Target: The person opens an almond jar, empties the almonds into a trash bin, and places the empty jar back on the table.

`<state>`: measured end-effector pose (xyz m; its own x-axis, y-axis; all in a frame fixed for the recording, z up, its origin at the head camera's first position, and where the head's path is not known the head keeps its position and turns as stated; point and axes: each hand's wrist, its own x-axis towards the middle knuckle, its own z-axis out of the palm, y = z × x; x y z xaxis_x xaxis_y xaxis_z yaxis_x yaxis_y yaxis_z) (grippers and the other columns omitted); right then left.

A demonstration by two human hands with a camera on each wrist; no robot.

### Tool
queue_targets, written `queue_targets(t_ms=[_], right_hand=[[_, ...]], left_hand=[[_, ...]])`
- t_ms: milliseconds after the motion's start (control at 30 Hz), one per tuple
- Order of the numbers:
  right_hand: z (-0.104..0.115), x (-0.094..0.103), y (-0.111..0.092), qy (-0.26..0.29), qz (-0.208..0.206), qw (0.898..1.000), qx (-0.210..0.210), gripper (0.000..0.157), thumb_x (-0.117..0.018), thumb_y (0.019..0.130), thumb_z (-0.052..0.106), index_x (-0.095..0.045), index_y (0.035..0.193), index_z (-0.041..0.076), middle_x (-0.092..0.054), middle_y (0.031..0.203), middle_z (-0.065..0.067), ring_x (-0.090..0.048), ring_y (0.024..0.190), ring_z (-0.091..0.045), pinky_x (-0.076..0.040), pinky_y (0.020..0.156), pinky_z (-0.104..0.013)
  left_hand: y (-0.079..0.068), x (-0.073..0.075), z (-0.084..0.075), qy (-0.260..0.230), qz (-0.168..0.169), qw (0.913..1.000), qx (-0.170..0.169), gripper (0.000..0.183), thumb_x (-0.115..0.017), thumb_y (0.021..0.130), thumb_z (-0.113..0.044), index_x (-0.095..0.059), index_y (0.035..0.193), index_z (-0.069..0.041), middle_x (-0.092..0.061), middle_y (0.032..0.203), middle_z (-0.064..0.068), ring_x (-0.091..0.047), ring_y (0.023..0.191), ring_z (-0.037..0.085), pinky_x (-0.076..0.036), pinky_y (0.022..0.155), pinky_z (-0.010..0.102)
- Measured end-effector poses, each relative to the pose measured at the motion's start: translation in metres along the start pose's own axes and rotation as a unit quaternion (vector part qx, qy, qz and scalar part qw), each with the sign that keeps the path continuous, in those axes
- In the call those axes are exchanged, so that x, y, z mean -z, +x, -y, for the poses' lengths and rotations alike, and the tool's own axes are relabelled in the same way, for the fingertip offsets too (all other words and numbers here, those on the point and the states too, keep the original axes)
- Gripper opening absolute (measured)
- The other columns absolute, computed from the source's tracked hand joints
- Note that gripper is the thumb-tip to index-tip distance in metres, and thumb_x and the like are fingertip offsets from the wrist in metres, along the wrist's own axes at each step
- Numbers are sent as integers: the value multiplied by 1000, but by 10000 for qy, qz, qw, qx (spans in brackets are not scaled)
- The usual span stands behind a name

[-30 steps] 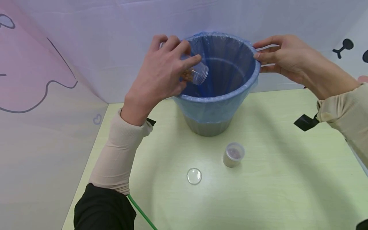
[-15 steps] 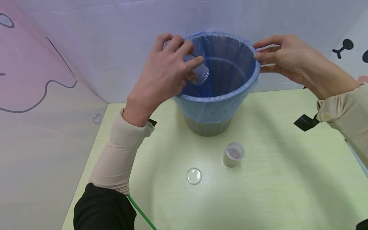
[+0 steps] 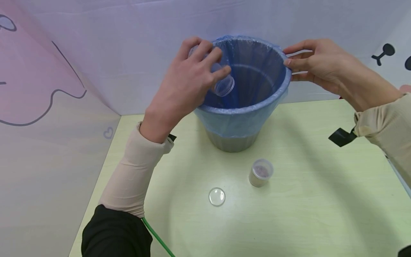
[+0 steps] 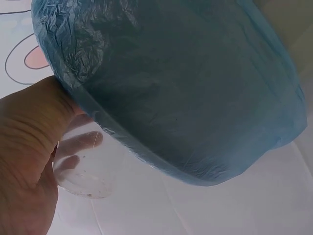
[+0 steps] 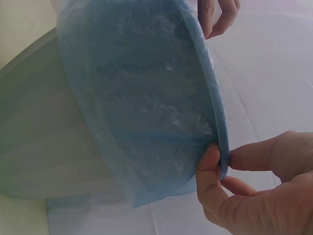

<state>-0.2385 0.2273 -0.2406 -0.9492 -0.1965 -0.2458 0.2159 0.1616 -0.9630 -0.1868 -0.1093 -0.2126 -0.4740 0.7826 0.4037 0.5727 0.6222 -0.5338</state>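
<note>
In the head view, my left hand grips a clear plastic jar tipped with its mouth over the inside of the trash can. The left wrist view shows the jar's base beyond my fingers, with only small specks on it. A blue bag lines the can and folds down over its rim. At the can's right side, my right hand pinches the bagged rim between thumb and fingers, as the right wrist view also shows. The bottom inside the can is hidden.
On the pale table in front of the can stands a small lidded tub. A clear round lid lies to its left. Behind the can is a printed cloth backdrop. A green cable runs beside my left sleeve.
My left hand has shifted slightly right, and the jar tips further over the can. The brown pieces seen in the jar earlier no longer show. My right hand stays at the rim.
</note>
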Motion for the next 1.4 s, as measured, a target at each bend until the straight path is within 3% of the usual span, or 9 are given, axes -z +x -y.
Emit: queue_targets(t_ms=[100,333,500,767,867,1033,1200,1267,1400], right_hand=[[0,0,0,9,-9,10000,-11,54,-72,97,16,-48,146,14,-66,116,3,-73,89,-13,-63,73,-25],[1,0,0,62,3,10000,-33,53,-73,96,15,-49,144,14,-67,114,3,-73,88,-13,-63,73,-26],[0,1,0,43,5,10000,-47,53,-72,97,16,-48,144,14,-67,114,3,-73,89,-13,-63,74,-25],[0,2,1,139,19,9999,-69,56,-73,96,15,-47,145,14,-67,115,3,-73,89,-13,-63,73,-26],[0,2,1,126,22,9999,-50,55,-73,96,15,-47,145,14,-67,114,3,-73,89,-13,-63,73,-26],[-1,2,1,84,19,10000,-36,55,-72,96,15,-47,145,14,-66,115,3,-73,90,-13,-63,74,-25],[-1,3,1,92,35,9999,-47,56,-72,97,15,-46,147,14,-65,117,3,-73,91,-12,-63,74,-25],[-1,3,1,95,45,9999,-47,57,-71,97,15,-46,147,13,-64,118,3,-72,91,-12,-63,74,-25],[-1,3,1,144,49,9999,-45,57,-72,97,15,-46,147,13,-65,117,3,-73,91,-13,-63,74,-26]], left_hand=[[1,1,-2,265,-85,9995,-154,50,-48,105,7,-73,131,-27,-65,125,7,-53,124,30,-36,116,46],[3,2,-9,1187,-63,9910,-623,63,-35,100,19,-74,124,-25,-62,121,5,-51,124,30,-36,117,42],[6,2,-12,1240,43,9893,-764,63,-28,103,19,-75,117,-21,-62,117,5,-51,123,30,-36,119,42],[8,4,-11,1276,-93,9892,-714,67,-25,101,21,-75,111,-21,-61,111,4,-52,118,29,-38,115,40],[7,4,-10,1079,118,9919,-658,62,-32,102,19,-76,118,-22,-62,116,5,-52,120,30,-36,117,42],[4,5,-6,225,300,9989,-264,51,-45,102,11,-74,128,-21,-65,124,10,-53,122,33,-36,117,47],[-1,7,0,-448,377,9982,126,38,-48,103,3,-68,129,-16,-65,117,13,-54,114,37,-39,108,53],[-2,8,1,-578,425,9971,255,32,-56,102,-4,-63,132,-12,-66,115,13,-55,111,38,-41,106,54],[-5,11,4,-816,620,9936,467,48,-77,94,-21,-54,135,-10,-67,114,12,-55,107,38,-42,103,54]])
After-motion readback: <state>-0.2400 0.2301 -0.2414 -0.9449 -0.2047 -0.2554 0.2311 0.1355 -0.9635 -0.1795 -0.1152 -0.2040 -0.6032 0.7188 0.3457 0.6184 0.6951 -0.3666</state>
